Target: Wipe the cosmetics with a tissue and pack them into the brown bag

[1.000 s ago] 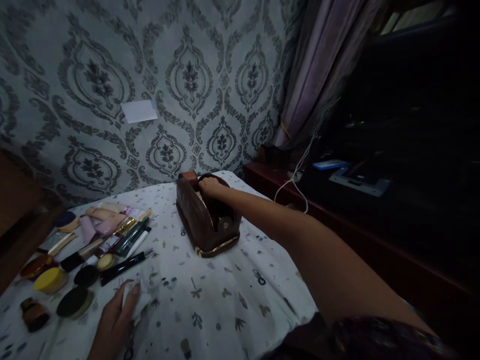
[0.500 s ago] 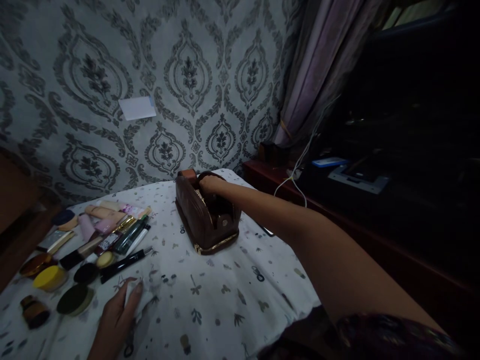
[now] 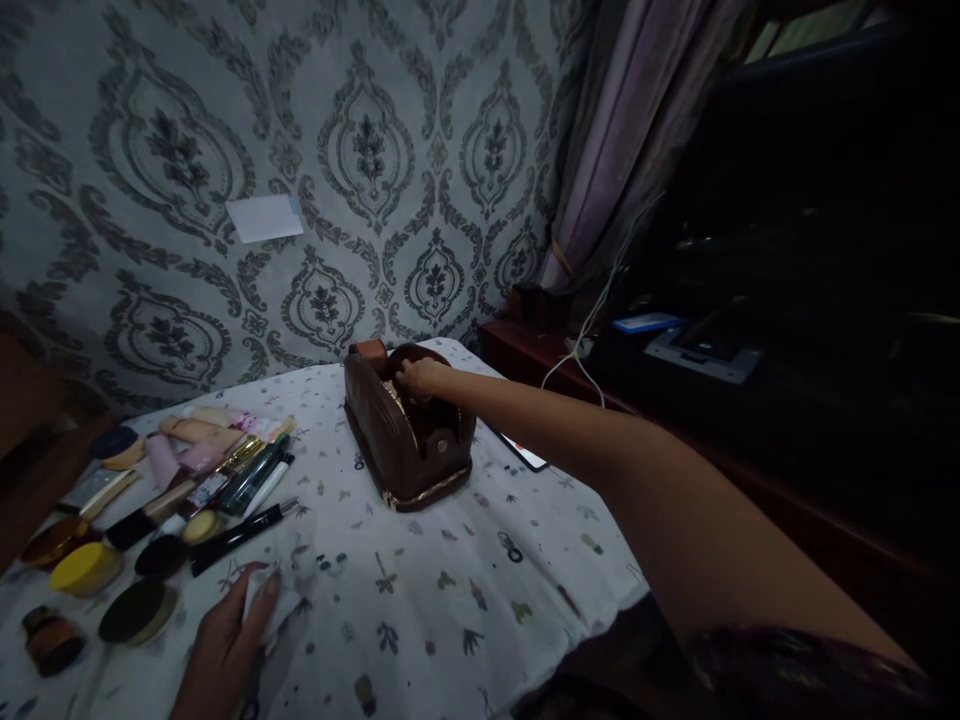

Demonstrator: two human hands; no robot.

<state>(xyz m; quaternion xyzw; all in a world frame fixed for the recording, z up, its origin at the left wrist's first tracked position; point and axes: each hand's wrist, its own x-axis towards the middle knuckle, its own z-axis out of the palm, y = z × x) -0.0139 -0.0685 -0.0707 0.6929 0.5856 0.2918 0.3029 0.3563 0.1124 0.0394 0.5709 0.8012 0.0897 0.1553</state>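
Right hand (image 3: 421, 378) shifted in open bag (image 3: 375, 425), smooth dark brown, gold zipper (image 3: 431, 494)

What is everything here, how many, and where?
Printed cloth: one, white, central foreground
Open leathery bag: one, dark brown, on the cloth
Cosmetic tubes, bottles, round containers: over a dozen, mixed colours, left
Rectangular card: one, white, against wallpaper
Patterned wallpaper: one, grey, behind
Long curtain: one, purple, right
Slim lit device: one, dark rim, right of bag
Thin cable: count unclear, white, right
Flat rectangular objects: two, blue and grey, right
Low furniture: one, reddish brown, right
Dim shape: one, brown, left edge
Left hand: one, bare, near containers
Right hand: one, bare, at bag's opening
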